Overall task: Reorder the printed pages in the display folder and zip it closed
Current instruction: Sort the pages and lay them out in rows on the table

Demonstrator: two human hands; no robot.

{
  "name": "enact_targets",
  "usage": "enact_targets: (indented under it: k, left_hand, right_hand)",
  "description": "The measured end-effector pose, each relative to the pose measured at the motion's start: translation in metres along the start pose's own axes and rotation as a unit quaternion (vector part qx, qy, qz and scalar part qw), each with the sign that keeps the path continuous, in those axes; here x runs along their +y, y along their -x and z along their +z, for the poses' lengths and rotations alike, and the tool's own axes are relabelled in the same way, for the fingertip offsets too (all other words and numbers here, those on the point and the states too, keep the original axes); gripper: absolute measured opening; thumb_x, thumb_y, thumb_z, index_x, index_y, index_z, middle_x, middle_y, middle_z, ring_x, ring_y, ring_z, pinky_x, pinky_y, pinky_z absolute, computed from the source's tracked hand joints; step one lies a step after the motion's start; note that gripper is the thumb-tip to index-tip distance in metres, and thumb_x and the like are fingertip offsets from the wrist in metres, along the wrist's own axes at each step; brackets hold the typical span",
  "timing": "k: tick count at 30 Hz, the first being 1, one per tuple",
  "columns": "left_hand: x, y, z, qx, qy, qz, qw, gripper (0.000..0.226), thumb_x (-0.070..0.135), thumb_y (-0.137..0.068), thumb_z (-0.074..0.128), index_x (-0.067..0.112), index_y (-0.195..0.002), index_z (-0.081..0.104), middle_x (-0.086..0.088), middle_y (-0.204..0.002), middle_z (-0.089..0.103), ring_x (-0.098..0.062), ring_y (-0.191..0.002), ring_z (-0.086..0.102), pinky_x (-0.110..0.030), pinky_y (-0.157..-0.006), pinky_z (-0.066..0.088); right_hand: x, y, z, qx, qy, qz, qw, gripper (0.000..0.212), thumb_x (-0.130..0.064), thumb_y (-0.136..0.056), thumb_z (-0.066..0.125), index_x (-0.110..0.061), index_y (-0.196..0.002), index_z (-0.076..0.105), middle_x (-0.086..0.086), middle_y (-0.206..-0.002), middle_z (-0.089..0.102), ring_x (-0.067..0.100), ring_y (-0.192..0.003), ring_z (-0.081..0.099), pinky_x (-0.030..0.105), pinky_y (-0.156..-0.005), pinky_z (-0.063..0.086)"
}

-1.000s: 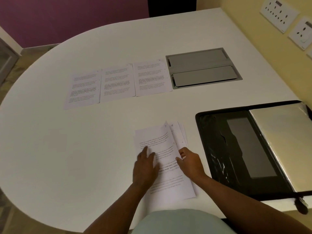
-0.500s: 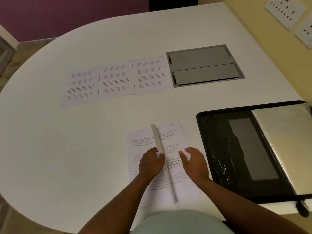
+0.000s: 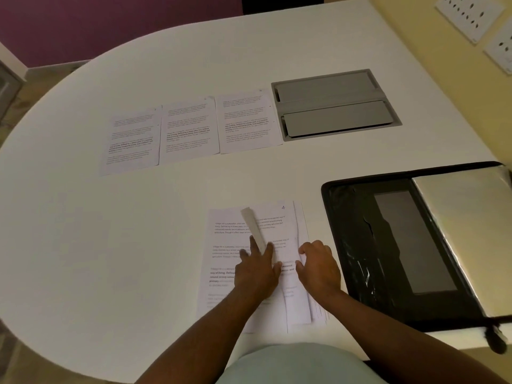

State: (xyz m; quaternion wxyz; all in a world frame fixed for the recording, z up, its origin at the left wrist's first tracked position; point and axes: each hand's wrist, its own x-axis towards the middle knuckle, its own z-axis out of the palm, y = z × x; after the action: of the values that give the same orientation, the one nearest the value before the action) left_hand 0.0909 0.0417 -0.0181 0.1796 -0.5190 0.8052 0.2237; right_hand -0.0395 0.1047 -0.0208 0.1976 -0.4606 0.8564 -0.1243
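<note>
Left hand [image 3: 256, 268] fingers now splayed, lifting page [image 3: 253, 231] | right hand [image 3: 318, 266] pins stack [image 3: 300, 309]

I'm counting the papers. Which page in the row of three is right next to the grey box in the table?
The rightmost page of the row; its edge meets the grey box, while the other two lie further left.

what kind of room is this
Probably an office or meeting room: a large rounded white table with a built-in grey cable hatch, and wall sockets on the yellow wall.

bare forearms [image 3: 382, 322], pale green top [image 3: 293, 364]
</note>
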Motion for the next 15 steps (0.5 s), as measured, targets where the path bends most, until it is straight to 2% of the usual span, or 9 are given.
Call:
enact_targets:
  k: [3,5,8,10,12,14,15]
  left_hand:
    - [0.002,-0.002,0.005,-0.012,-0.01,-0.011,1.0,0.06,0.056,-0.099,0.029,0.027,-0.151,0.019,-0.013,-0.162,-0.001,-0.044,-0.144,0.01,-0.056,-0.104,0.041]
    - [0.002,-0.002,0.005,0.005,0.031,-0.023,0.999,0.06,0.06,-0.097,0.024,0.025,-0.146,0.033,-0.011,-0.162,0.004,-0.041,-0.145,0.011,-0.056,-0.104,0.04]
    - [0.002,-0.004,0.002,0.044,0.12,-0.058,0.99,0.072,0.07,-0.091,0.02,0.023,-0.133,0.053,-0.006,-0.159,0.02,-0.035,-0.144,0.022,-0.053,-0.105,0.042]
    - [0.0,-0.008,0.003,0.085,0.175,-0.063,0.979,0.074,0.074,-0.088,0.027,0.019,-0.122,0.063,-0.004,-0.147,0.041,-0.031,-0.133,0.041,-0.048,-0.096,0.05]
    - [-0.002,-0.009,0.001,0.123,0.252,-0.057,0.958,0.056,0.06,-0.093,0.042,0.014,-0.116,0.064,-0.005,-0.123,0.059,-0.026,-0.111,0.058,-0.034,-0.08,0.053]
    - [-0.003,-0.008,-0.003,0.145,0.27,-0.061,0.95,0.034,0.036,-0.097,0.047,0.007,-0.104,0.063,-0.006,-0.101,0.063,-0.025,-0.096,0.063,-0.027,-0.069,0.044]
    - [-0.004,-0.008,-0.006,0.154,0.255,-0.065,0.952,0.029,0.029,-0.097,0.045,0.005,-0.098,0.062,-0.007,-0.094,0.062,-0.025,-0.091,0.064,-0.026,-0.067,0.042]
  right_hand:
    - [0.002,0.0,0.0,-0.005,-0.043,0.004,0.999,0.022,-0.033,-0.088,0.068,-0.019,-0.106,0.066,0.0,-0.111,0.06,0.01,-0.096,0.052,0.018,-0.079,0.045]
    - [0.001,-0.001,0.001,-0.032,-0.1,0.016,0.994,0.018,-0.03,-0.088,0.068,-0.018,-0.101,0.067,-0.001,-0.105,0.061,0.007,-0.087,0.052,0.01,-0.071,0.041]
    - [-0.003,0.001,0.003,-0.069,-0.176,0.004,0.982,0.016,-0.027,-0.09,0.067,-0.015,-0.1,0.066,-0.004,-0.096,0.063,0.007,-0.08,0.056,0.002,-0.065,0.037]
    - [-0.007,0.005,0.004,-0.091,-0.219,-0.025,0.971,0.015,-0.024,-0.089,0.068,-0.014,-0.1,0.068,-0.005,-0.094,0.065,0.005,-0.078,0.059,0.001,-0.069,0.04]
    - [-0.011,0.007,0.007,-0.126,-0.269,-0.061,0.953,0.012,-0.019,-0.089,0.068,-0.014,-0.1,0.069,-0.008,-0.093,0.066,0.002,-0.078,0.061,0.005,-0.077,0.044]
    - [-0.013,0.008,0.009,-0.149,-0.301,-0.071,0.939,0.013,-0.018,-0.09,0.067,-0.015,-0.102,0.07,-0.01,-0.094,0.067,0.002,-0.083,0.064,0.014,-0.085,0.05]
    - [-0.012,0.008,0.011,-0.133,-0.295,-0.064,0.944,0.016,-0.019,-0.09,0.067,-0.015,-0.105,0.07,-0.008,-0.097,0.068,0.006,-0.089,0.066,0.019,-0.088,0.051]
